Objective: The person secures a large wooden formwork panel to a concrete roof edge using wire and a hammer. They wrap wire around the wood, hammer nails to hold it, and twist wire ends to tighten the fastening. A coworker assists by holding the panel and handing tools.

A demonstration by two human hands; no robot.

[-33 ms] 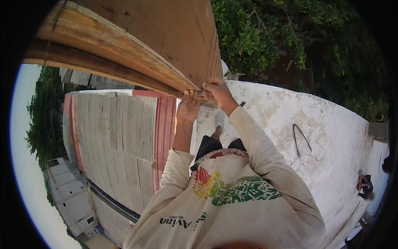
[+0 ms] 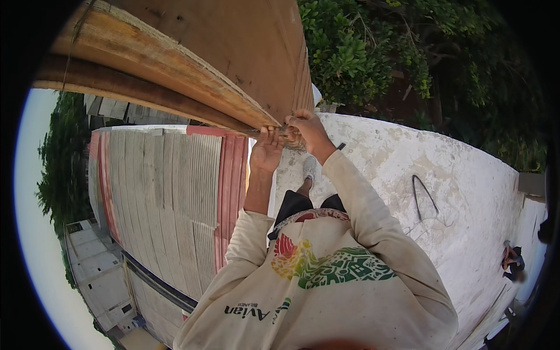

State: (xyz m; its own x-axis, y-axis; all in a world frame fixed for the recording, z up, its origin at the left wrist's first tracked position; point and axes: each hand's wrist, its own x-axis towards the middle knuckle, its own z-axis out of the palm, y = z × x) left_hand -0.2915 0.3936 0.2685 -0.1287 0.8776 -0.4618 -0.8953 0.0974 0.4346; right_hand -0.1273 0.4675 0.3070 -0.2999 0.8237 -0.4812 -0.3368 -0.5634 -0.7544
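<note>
Brown timber-edged panel point(image 2: 251, 52), above the grip, was touched at its lower end by left hand point(image 2: 267, 154) and curled right hand point(image 2: 310, 130); contact was established, but firm closure and remaining work could not be determined.

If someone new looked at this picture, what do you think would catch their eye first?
Probably the big brown wooden panel across the upper left, with the person's left hand and right hand at its lower end. Next might come the grey corrugated roof with red edging on the left, and the whitish, stained surface on the right, where a bent dark rod lies.
</note>
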